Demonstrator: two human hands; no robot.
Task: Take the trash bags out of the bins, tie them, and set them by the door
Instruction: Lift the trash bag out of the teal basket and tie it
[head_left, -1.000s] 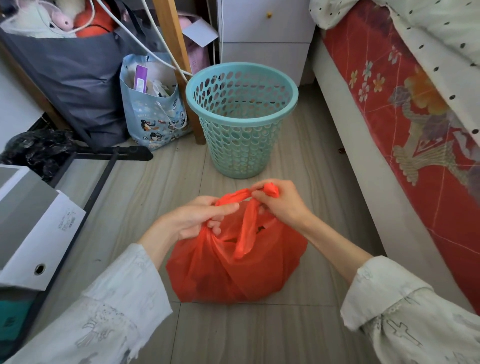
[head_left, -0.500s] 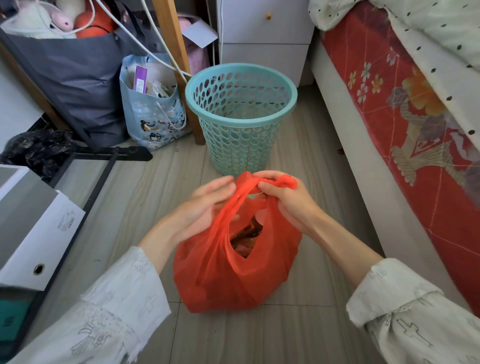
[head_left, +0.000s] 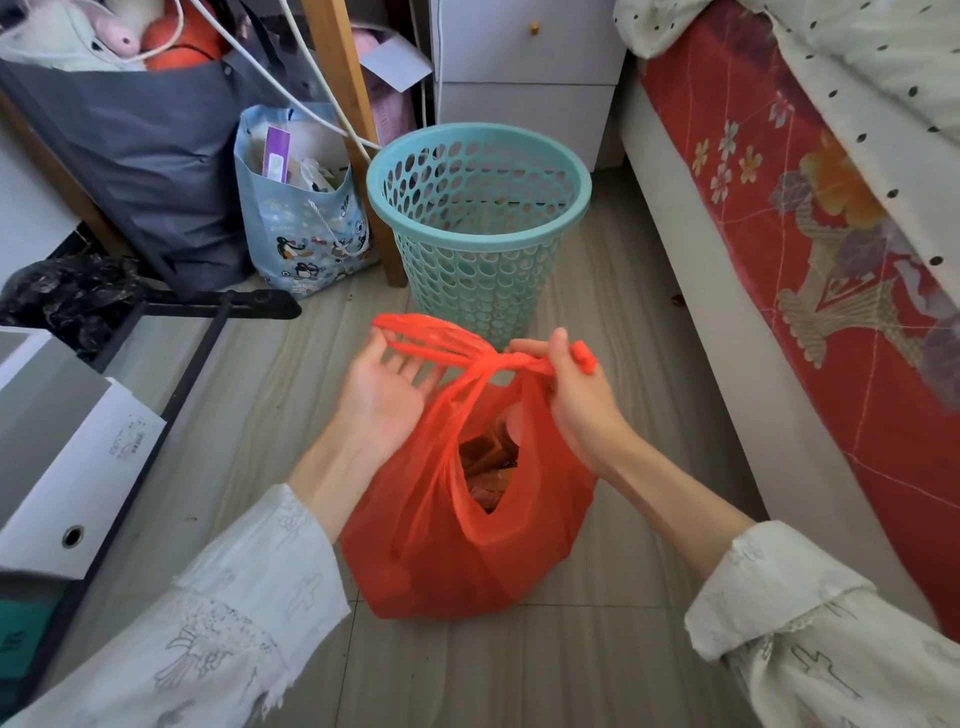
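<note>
A red plastic trash bag (head_left: 431, 551) stands on the floor between my arms, its mouth gaping and brown scraps showing inside. Its two handles cross in a loose knot (head_left: 511, 359) above it. My right hand (head_left: 571, 400) pinches one handle end just right of the knot. My left hand (head_left: 384, 389) is palm up with fingers spread, the other handle loop stretched over its fingertips. Behind the bag stands a teal perforated bin (head_left: 478, 228), with no bag in it.
A bed with a red floral cover (head_left: 810, 249) runs along the right. White drawers (head_left: 524, 78) stand behind the bin. A penguin-print bag (head_left: 306, 228), a dark bag, a wooden post and a black frame (head_left: 208, 322) crowd the left. White boxes (head_left: 67, 457) sit at near left.
The handles, held together a second ago, are now crossed into a loose knot and pulled apart sideways. My left hand turned palm up and moved left; the bag's mouth has opened wider.
</note>
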